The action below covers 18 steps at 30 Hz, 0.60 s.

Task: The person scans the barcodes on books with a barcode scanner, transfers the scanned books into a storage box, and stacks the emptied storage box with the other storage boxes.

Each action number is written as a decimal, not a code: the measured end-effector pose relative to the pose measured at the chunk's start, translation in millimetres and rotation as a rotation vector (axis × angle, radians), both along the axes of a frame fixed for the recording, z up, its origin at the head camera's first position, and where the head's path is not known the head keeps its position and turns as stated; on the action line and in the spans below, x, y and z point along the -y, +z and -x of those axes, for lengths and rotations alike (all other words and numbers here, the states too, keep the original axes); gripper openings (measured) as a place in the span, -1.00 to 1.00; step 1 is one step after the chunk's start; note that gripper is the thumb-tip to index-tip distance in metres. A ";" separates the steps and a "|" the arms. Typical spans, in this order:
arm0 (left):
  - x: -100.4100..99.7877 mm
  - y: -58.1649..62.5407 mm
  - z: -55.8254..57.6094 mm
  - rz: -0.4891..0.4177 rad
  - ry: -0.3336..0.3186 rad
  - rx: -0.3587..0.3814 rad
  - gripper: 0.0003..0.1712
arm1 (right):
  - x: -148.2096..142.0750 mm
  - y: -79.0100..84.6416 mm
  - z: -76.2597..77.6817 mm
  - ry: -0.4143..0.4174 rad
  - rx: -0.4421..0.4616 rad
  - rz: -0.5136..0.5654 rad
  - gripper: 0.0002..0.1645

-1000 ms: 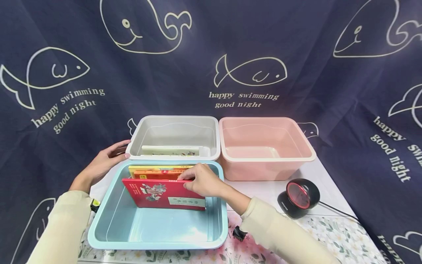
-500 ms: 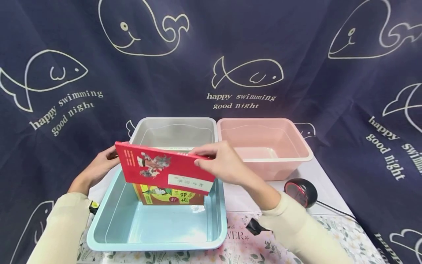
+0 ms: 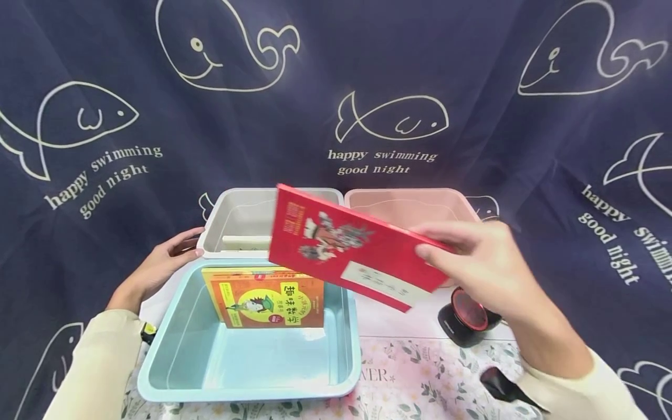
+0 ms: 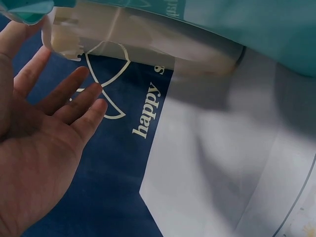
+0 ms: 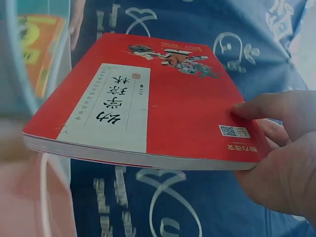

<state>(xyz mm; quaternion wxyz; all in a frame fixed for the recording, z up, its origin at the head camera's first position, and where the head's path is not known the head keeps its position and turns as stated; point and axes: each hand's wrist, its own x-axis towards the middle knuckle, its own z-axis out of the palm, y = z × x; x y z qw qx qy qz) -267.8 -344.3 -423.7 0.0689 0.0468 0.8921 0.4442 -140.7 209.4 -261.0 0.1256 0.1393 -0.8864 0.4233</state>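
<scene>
My right hand (image 3: 472, 262) pinches a red book (image 3: 336, 245) by one end, thumb on the cover, in the air in front of the grey and pink bins. The right wrist view shows the book's (image 5: 182, 103) cover with a white title panel. My left hand (image 3: 165, 265) touches the left rim of the grey bin (image 3: 207, 236), its fingers loosely extended; in the left wrist view the hand (image 4: 44, 133) has its palm showing and fingers spread. An orange book (image 3: 273, 300) with yellow-edged books behind it stands in the blue bin (image 3: 247, 396).
The pink bin (image 3: 420, 201) stands at the back right, partly behind the red book. A pale book (image 3: 244, 242) is in the grey bin. A black round device (image 3: 467, 318) with a cable sits on the table at right, near the right forearm.
My right hand has lifted the red book out of the blue bin and carried it up and to the right, uncovering the orange book. My left hand has stayed at the grey bin.
</scene>
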 end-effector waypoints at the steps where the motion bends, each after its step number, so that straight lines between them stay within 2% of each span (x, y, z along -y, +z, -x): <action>1: -0.1 -0.4 -0.4 -0.002 0.000 0.001 -0.12 | -9.9 -5.1 -5.5 -0.032 0.006 0.007 -0.67; 7: 1.2 -1.6 0.2 -0.009 -0.004 -0.010 -0.12 | -68.5 -44.0 -40.1 -0.236 0.087 0.032 -0.57; 11: 1.7 -1.9 1.8 -0.024 -0.012 -0.011 -0.12 | -100.2 -69.9 -65.4 -0.380 0.173 -0.048 -0.52; 15: 1.9 -2.4 1.9 -0.014 -0.010 -0.009 -0.12 | -122.9 -98.4 -84.6 -0.492 0.304 -0.102 -0.41; 18: 1.8 -2.0 2.1 -0.002 -0.009 -0.013 -0.12 | -138.2 -124.4 -94.2 -0.515 0.467 -0.050 -0.39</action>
